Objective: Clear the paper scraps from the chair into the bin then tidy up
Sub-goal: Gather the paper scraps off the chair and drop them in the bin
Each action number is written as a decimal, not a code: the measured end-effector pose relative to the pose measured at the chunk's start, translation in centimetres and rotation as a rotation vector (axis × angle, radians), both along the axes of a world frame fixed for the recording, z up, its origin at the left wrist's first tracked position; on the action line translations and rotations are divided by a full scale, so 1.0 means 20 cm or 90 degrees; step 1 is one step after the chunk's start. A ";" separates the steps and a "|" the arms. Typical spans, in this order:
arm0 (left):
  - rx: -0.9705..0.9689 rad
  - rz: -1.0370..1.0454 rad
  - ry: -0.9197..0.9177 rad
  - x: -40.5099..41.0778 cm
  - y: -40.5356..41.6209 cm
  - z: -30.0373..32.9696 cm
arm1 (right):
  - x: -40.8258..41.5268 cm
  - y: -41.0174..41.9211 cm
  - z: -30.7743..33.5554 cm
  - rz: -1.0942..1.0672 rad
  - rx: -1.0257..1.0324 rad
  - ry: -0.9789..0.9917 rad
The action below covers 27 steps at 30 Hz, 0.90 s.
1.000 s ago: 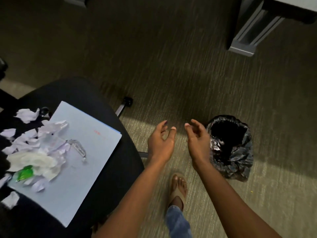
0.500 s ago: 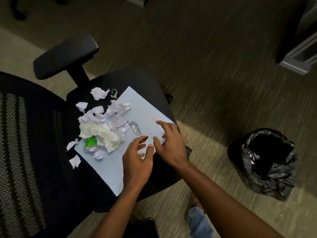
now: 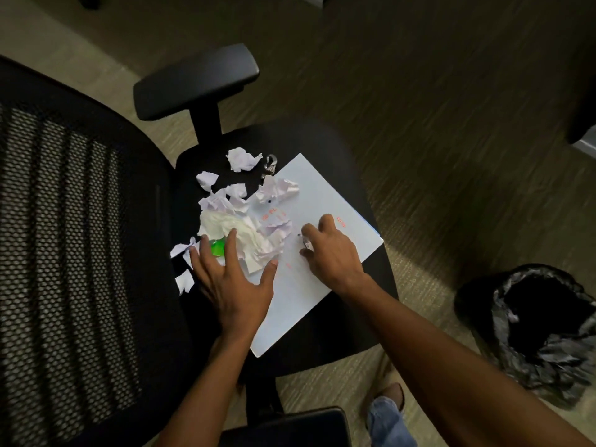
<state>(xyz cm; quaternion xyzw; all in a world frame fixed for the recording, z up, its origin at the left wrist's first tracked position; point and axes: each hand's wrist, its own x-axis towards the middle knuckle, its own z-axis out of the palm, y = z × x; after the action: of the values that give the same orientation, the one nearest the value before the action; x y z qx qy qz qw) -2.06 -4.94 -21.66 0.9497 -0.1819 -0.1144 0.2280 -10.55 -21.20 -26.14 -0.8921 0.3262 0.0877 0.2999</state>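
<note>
The paper scraps [image 3: 240, 217] lie heaped on the chair [image 3: 338, 150] seat — directly ahead of the left hand [image 3: 232, 282], fingers spread wide, touching them. The right hand [image 3: 332, 253], curled, seemingly pinches a small shiny scrap; the bin [image 3: 541, 333] stands rightward.

Only writing in view is on the white sheet [image 3: 325, 201] lying on the chair seat [image 3: 338, 146]: a few short orange-red marks, one near the crumpled scraps [image 3: 245, 217], one by the right hand [image 3: 332, 253], one fainter near the left hand [image 3: 232, 285]. All too small and blurred to read; no letters or numbers can be made out. Nothing legible elsewhere.
</note>
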 end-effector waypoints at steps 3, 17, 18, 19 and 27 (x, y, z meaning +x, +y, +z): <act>0.060 -0.009 0.024 0.12 -0.01 -0.07 | -0.02 0.02 0.01 -0.051 0.021 -0.048; 0.035 -0.061 0.109 0.24 0.01 -0.22 | 0.12 0.07 0.04 -0.194 0.164 -0.258; 0.016 -0.059 0.108 0.24 0.02 -0.22 | 0.14 0.07 0.03 -0.182 0.159 -0.235; 0.000 -0.057 0.106 0.23 0.03 -0.23 | 0.16 0.07 0.02 -0.169 0.154 -0.208; -0.095 -0.018 0.087 0.22 0.04 -0.19 | 0.19 0.09 -0.08 0.003 0.042 -0.090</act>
<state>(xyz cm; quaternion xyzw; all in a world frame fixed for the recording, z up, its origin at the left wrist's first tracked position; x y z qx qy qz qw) 2.30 -4.11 -25.42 0.9175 -0.1870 -0.1683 0.3082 -6.79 -19.35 -27.77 -0.8864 0.2991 0.0356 0.3515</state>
